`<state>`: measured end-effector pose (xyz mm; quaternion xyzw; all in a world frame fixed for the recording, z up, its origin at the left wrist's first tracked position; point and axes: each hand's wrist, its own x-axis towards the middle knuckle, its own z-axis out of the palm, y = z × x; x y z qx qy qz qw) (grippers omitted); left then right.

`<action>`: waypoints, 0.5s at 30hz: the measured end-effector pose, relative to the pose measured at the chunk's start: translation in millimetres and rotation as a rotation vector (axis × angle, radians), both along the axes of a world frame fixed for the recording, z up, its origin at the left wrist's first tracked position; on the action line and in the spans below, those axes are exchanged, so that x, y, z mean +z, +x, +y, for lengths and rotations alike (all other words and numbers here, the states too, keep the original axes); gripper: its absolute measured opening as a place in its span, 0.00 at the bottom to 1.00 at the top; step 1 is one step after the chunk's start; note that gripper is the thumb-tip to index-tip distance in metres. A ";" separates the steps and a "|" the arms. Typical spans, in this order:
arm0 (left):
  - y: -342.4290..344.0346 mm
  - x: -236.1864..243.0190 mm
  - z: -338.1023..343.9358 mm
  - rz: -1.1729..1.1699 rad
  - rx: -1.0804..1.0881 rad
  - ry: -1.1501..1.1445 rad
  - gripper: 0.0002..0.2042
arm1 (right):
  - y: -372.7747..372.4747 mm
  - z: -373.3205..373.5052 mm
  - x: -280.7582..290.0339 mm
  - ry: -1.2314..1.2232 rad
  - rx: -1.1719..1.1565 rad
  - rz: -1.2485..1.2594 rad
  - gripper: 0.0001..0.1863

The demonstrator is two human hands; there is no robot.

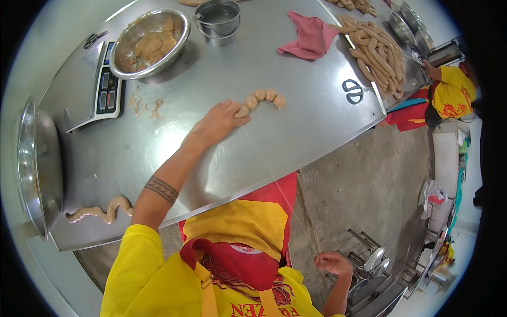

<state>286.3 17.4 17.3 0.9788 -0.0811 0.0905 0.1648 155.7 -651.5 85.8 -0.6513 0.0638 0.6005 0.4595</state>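
Observation:
On the steel table, a short chain of sausage links [260,95], tied into round balls, curves away from my left hand [219,120]. The fingers of that hand are closed over the near end of the chain and hide part of it. A thin white string [264,158] runs taut from there across the table edge. Its other end is pinched in my right hand [334,262], held out low to the right, beyond the table. An untied length of sausage [103,211] lies wavy at the near left, beside my left upper arm.
A steel bowl of ground meat [179,39] stands by a scale [108,90]. Behind are a small steel bucket [217,24] and a pink cloth [309,37]. Scissors [353,92] lie near piled sausages [377,53]. A large basin [47,164] stands left; another person [451,92] works at right.

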 end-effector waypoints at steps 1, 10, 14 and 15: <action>-2.4 2.1 4.4 0.038 -0.029 0.022 0.16 | 0.9 -22.8 -24.6 0.022 -0.218 0.121 0.11; -34.9 9.6 15.6 0.118 0.193 -0.508 0.38 | 313.8 90.7 -74.1 0.628 -1.244 -0.428 0.30; -43.0 9.9 1.3 0.111 0.454 -0.841 0.43 | 349.8 388.0 -42.3 -0.644 0.667 -1.342 0.13; -43.5 8.8 -2.9 0.108 0.476 -0.839 0.43 | 318.0 456.6 -41.4 -0.659 0.898 -1.634 0.07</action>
